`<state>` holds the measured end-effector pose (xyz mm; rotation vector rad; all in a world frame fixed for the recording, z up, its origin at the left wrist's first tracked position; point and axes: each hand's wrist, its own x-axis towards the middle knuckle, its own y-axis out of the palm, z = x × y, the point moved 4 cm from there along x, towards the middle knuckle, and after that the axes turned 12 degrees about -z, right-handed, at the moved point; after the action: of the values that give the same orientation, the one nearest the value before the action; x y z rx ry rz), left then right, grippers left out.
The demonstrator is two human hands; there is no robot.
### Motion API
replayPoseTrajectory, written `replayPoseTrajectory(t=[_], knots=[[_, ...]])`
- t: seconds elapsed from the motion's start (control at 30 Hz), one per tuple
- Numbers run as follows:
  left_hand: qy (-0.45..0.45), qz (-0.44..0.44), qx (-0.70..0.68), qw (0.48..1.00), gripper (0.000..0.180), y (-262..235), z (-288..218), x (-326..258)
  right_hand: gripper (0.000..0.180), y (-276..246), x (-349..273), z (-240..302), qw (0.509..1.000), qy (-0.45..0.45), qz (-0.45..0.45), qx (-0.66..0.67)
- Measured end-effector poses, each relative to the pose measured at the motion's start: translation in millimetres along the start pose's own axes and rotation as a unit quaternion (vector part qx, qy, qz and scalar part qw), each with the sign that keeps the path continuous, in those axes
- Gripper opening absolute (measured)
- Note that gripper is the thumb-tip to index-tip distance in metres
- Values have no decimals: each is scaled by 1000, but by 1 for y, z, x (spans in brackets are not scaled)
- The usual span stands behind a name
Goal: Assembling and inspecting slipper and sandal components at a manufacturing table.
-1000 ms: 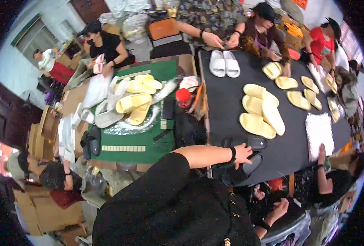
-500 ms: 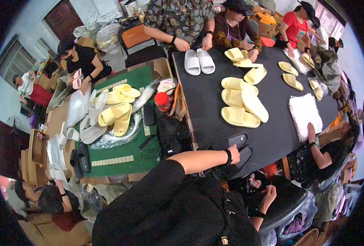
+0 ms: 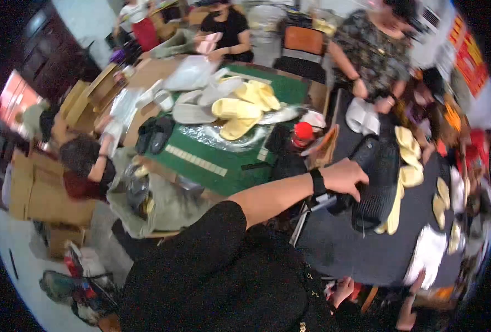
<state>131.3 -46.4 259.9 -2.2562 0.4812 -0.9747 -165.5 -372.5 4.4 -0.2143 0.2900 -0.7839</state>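
Raised above the dark tabletop [image 3: 334, 243], a pair of black slide slippers [image 3: 379, 188] is gripped by my left hand [image 3: 345, 178], the fingers bent round their near side. One ribbed sole faces up toward me. Behind the pair lie pale yellow slippers [image 3: 409, 160], partly covered by it. My right hand [image 3: 342, 292] is low, beside the table's near edge; its fingers are blurred, and whether it holds anything cannot be made out. Across the table a co-worker's hands are at a pair of white slippers [image 3: 363, 116].
Left of the dark table, a green mat [image 3: 195, 152] carries yellow slippers [image 3: 237, 113], grey slippers [image 3: 193, 108] and another black pair [image 3: 156, 134]. A red-lidded jar [image 3: 302, 134] stands between the work areas. White plastic bags [image 3: 427, 255] lie at the right, near a co-worker's hand.
My left hand has lifted the black slippers off the dark tabletop. The view has swung left, so the tables appear farther right. My right hand shows lower in the picture.
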Motion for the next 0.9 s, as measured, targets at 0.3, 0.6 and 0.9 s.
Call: replayPoseTrajectory(t=[0.3,0.6,0.9], knots=[[-431,-188,213,856,41,-154,122,-284,25,100,31,-23,964,22,262,-45],[-689,-205,109,686,47,-170,126,-539,24,109,28,13,934,-32,305,-184],[-607,-220,479,594,87,-291,156,-440,26,108,35,-11,947,-40,260,-182]])
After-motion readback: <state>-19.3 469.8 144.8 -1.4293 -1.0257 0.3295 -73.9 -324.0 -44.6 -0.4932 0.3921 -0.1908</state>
